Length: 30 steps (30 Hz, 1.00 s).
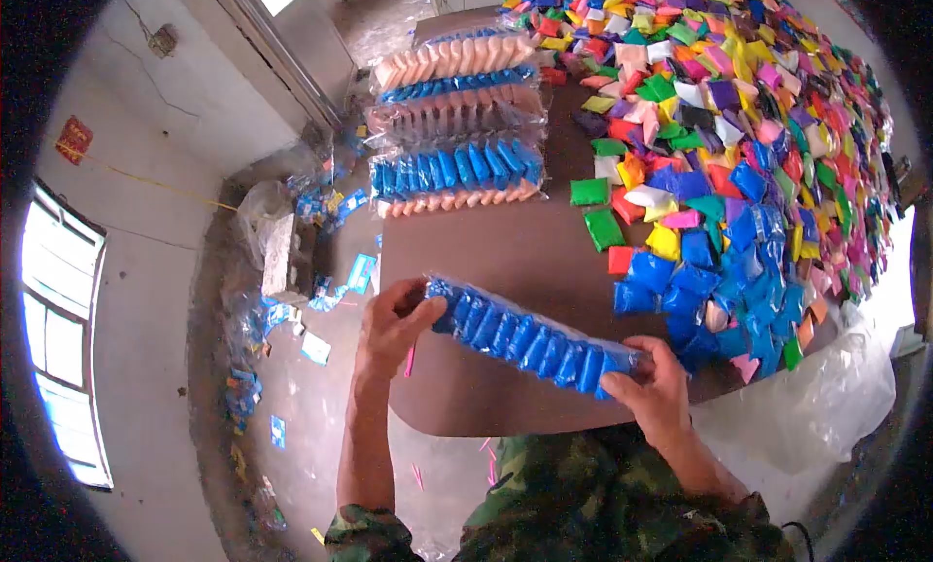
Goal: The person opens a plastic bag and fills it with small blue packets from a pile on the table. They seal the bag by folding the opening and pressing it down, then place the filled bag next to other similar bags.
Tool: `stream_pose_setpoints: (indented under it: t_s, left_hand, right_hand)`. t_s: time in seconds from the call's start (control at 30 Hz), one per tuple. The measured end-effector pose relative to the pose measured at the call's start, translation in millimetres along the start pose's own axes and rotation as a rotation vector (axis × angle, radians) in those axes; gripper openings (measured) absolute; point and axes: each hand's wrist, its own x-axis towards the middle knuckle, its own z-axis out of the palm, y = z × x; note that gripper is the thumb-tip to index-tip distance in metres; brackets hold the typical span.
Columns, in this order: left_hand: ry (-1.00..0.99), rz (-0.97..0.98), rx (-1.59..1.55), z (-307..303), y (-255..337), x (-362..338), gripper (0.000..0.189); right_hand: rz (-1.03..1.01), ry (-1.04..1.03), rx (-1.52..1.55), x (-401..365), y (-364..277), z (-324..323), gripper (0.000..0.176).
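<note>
A long clear plastic bag of blue packets (530,340) stretches between my two hands above the near part of the brown table (466,241). My left hand (398,319) grips its left end, thumb on top. At the lower right end, my right hand (653,382) pinches the bag the same way. The blue packets sit side by side in a row inside the film. Beyond my hands, similar filled bags (457,168) of blue and peach packets lie stacked at the back left of the table.
A large heap of small colourful packets (719,154) covers the table's right side, with blue ones nearest me. Clear plastic sheeting (807,397) hangs at the right edge. A concrete block (290,261) and scattered wrappers (335,207) lie on the floor to the left.
</note>
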Motion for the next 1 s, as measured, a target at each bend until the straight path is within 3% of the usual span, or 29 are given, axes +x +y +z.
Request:
stream_pose_setpoints:
  t_s: [0.13,0.27,0.4,0.67,0.77,0.87,1.0]
  left_hand:
    - [0.145,0.04,-0.001,-33,15,32,0.049]
    - [0.224,0.17,-0.006,-61,46,71,0.042]
    - [0.327,0.143,0.066,-78,69,113,0.042]
    - [0.356,0.108,0.108,-86,43,190,0.048]
    - [0.452,0.068,0.149,-75,45,193,0.05]
    - [0.463,0.037,0.2,-63,70,177,0.05]
    - [0.424,0.032,0.147,-69,56,192,0.046]
  right_hand:
    - [-0.14,-0.055,-0.023,54,-42,11,0.066]
    - [-0.249,-0.105,0.042,127,-98,31,0.064]
    - [-0.232,-0.133,0.078,192,-143,56,0.064]
    - [-0.239,-0.129,0.125,280,-133,83,0.06]
    - [-0.342,0.0,-0.075,288,-129,82,0.059]
    - [-0.416,0.009,-0.139,293,-128,79,0.063]
    - [-0.406,0.042,-0.173,302,-123,80,0.069]
